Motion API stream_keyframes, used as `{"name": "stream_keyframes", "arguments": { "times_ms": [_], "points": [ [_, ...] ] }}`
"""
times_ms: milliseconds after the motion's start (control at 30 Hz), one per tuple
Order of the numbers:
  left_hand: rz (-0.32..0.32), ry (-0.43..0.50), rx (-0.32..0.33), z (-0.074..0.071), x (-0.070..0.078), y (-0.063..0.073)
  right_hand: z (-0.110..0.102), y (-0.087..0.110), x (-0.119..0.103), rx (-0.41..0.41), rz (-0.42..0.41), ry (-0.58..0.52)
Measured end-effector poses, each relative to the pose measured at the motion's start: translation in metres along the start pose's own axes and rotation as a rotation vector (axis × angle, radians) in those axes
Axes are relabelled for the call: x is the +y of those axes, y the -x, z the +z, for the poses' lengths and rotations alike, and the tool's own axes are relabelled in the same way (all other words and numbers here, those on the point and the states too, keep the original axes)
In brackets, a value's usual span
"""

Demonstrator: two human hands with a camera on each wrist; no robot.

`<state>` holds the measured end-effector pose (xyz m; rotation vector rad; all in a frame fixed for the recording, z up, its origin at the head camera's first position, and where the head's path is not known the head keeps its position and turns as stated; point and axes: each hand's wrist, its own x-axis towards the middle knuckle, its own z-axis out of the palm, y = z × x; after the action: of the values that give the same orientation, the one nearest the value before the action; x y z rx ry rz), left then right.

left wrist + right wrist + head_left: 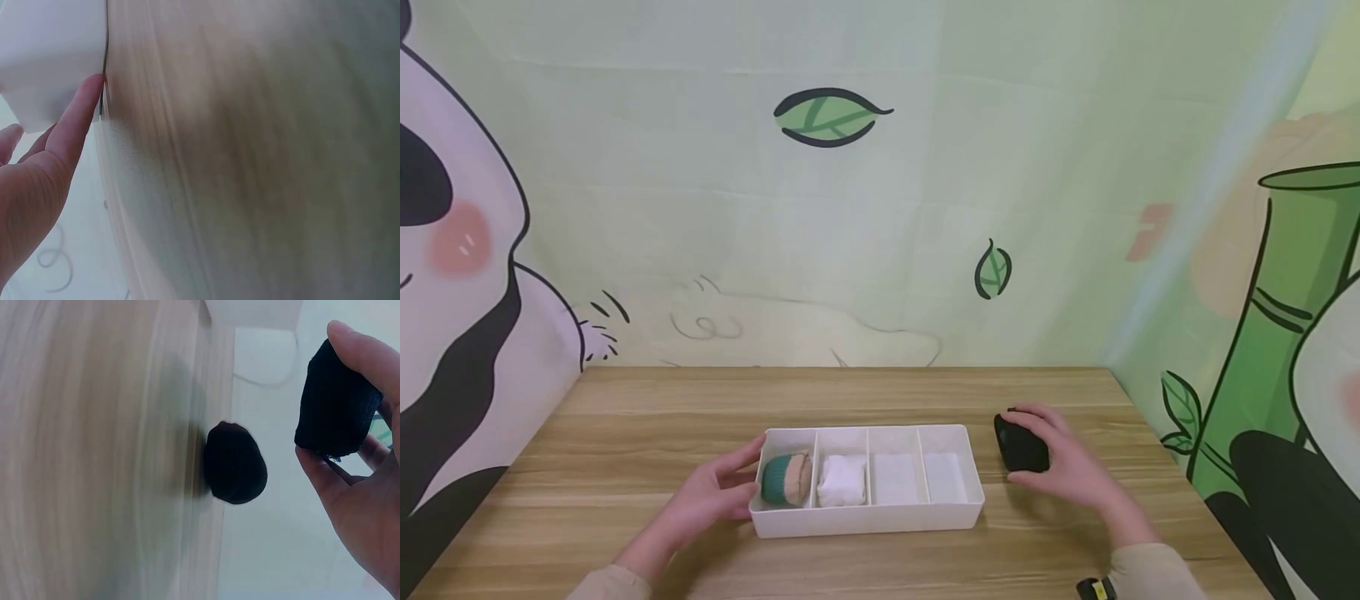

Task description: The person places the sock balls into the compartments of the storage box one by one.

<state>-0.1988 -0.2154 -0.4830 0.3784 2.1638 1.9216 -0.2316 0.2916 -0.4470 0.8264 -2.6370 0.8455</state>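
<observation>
A white box [865, 521] with several compartments stands on the table. Its leftmost compartment holds a teal and beige rolled fabric bundle [786, 480], and beside that lies a white bundle [842, 481]; both look like folded socks. My left hand [707, 492] touches the box's left end with fairly straight fingers, also seen in the left wrist view. Right of the box, my right hand [1067, 458] pinches a black rolled bundle, probably socks [337, 403], between thumb and fingers, above the table. A second black bundle [235, 464] rests on the table beyond it, mostly hidden in the head view.
The wooden table [850, 396] meets a wall cloth [700, 208] printed with pandas, leaves and bamboo at its back edge. The box's two right compartments [945, 477] show bare white floors.
</observation>
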Motion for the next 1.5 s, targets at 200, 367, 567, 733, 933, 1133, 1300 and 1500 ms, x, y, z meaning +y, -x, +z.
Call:
{"name": "stream_keyframes", "arguments": {
  "times_ms": [200, 367, 567, 733, 933, 1133, 1300, 1500],
  "points": [
    [-0.002, 0.0, 0.004, 0.001, 0.0, 0.0, 0.002, -0.007, -0.011, -0.004, -0.004, -0.027],
    [0.003, -0.004, 0.004, 0.001, 0.001, 0.0, 0.003, -0.012, -0.019, -0.012, -0.012, -0.043],
    [0.008, -0.005, -0.003, 0.0, 0.0, 0.0, 0.008, -0.018, -0.028, -0.016, -0.032, -0.051],
    [0.005, -0.01, 0.003, 0.0, 0.001, 0.0, 0.011, -0.022, -0.037, -0.022, -0.057, -0.059],
    [-0.005, -0.019, 0.008, 0.001, 0.002, 0.0, 0.016, -0.029, -0.046, -0.03, -0.116, -0.049],
    [-0.013, -0.021, 0.014, 0.001, 0.003, 0.0, 0.022, -0.034, -0.052, -0.03, -0.163, -0.034],
    [-0.014, -0.022, 0.009, 0.0, 0.002, -0.001, 0.028, -0.038, -0.057, -0.039, -0.191, -0.028],
    [-0.014, -0.019, 0.012, 0.0, 0.001, 0.0, 0.035, -0.042, -0.062, -0.046, -0.224, -0.039]
  ]
}}
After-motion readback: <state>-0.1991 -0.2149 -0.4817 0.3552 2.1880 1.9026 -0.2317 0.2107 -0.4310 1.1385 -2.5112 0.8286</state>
